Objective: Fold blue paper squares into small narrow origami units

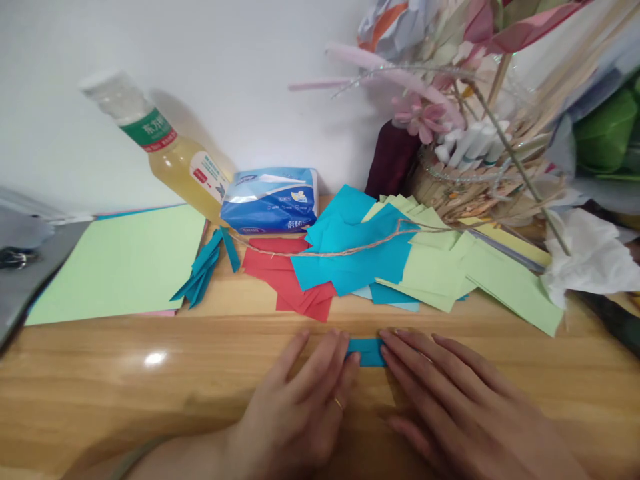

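A narrow folded strip of blue paper lies crosswise on the wooden table between my two hands. My left hand, with a ring on one finger, has its fingertips and thumb closed around the strip's left end. My right hand is stretched out, fingers extended, with the fingertips resting on the right end. My fingers cover both ends of the strip. Beyond my hands are loose blue sheets, red sheets and light green sheets in overlapping piles. Several folded blue strips are heaped farther left.
Along the wall stand a bottle of yellow drink and a blue tissue pack. A brown twine crosses the paper piles. Large green sheets lie left; a holder of paper flowers and crumpled tissue are right.
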`<state>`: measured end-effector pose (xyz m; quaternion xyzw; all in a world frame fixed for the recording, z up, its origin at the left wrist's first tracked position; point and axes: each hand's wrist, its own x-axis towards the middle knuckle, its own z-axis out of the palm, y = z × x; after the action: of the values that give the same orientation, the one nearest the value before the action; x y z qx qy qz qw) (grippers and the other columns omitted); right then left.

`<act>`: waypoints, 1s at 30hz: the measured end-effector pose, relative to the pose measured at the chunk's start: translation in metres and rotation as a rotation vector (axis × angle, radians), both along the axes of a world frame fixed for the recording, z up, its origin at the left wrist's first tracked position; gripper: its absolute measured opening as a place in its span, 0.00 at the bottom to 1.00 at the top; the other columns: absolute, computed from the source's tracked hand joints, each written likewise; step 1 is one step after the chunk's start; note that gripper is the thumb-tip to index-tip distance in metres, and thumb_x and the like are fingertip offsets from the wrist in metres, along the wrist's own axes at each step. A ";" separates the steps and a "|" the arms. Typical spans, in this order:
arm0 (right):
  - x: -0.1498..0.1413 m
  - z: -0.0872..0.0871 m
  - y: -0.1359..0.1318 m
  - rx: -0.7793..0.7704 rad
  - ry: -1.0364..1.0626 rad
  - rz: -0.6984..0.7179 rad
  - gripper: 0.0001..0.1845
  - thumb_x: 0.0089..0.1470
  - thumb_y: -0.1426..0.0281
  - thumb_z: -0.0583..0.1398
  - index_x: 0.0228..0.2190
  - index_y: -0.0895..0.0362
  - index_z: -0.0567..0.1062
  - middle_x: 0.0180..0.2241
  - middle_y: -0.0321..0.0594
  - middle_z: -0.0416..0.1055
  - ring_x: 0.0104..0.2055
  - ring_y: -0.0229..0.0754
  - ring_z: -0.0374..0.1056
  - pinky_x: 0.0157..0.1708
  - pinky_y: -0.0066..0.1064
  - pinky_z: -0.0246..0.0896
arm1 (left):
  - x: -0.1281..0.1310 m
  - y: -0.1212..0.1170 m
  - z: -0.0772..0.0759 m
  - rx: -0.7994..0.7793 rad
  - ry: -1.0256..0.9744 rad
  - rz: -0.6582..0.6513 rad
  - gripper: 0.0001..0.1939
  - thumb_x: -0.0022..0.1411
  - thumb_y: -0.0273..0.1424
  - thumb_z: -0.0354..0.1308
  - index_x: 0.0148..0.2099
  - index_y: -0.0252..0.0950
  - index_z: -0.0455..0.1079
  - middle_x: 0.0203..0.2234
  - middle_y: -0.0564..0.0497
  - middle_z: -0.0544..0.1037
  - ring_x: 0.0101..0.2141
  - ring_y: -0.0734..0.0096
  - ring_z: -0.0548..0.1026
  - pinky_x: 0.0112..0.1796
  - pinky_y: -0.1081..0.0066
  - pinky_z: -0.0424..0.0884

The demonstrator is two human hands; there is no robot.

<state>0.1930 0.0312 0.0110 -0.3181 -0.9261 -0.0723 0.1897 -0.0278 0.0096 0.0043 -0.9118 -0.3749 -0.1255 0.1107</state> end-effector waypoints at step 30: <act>0.011 -0.005 -0.002 -0.032 -0.127 0.066 0.39 0.55 0.43 0.44 0.52 0.62 0.66 0.55 0.46 0.63 0.56 0.45 0.59 0.49 0.40 0.57 | -0.002 -0.006 0.004 0.078 0.178 -0.073 0.20 0.62 0.22 0.41 0.49 0.26 0.70 0.48 0.41 0.73 0.54 0.57 0.64 0.57 0.55 0.47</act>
<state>0.2038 0.0297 0.0056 -0.2851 -0.9472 -0.0714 0.1279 -0.0293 0.0033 0.0088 -0.9273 -0.3251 -0.0624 0.1745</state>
